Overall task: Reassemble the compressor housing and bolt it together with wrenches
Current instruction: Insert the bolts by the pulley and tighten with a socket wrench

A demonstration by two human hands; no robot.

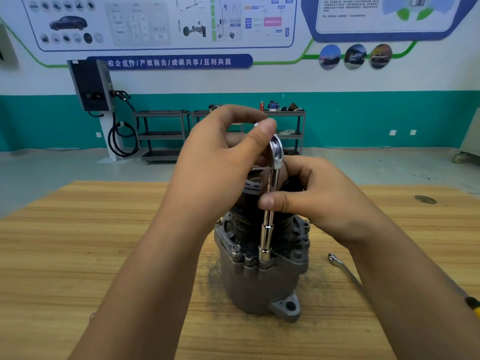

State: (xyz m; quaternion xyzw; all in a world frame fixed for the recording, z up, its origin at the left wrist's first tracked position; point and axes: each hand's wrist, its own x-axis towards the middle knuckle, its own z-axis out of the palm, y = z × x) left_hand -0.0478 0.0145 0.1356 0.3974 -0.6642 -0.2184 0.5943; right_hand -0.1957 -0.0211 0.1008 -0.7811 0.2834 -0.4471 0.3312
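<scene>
Head view: the compressor housing [259, 279] stands upright in the middle of the wooden counter [78, 242]. A dark round part rises out of its top. A socket wrench [267, 231] stands straight up at the front rim of the housing, its socket seated over a bolt there. Just left of the socket, a second bolt [236, 248] shows in the rim.

The left hand [215, 172] is above the housing, thumb and fingers pinching the wrench's top end. The right hand [319, 201] is lower, thumb and fingers pinching the shaft.

This looks like the bolting step, with this bolt being run down. The next move likely calls for keeping the shaft upright while turning, then moving on to the neighbouring bolt.

A flat spanner [342, 268] lies on the counter right of the housing. Far behind the housing, metal shelves [161, 133] carry small parts on top, too blurred to name.
</scene>
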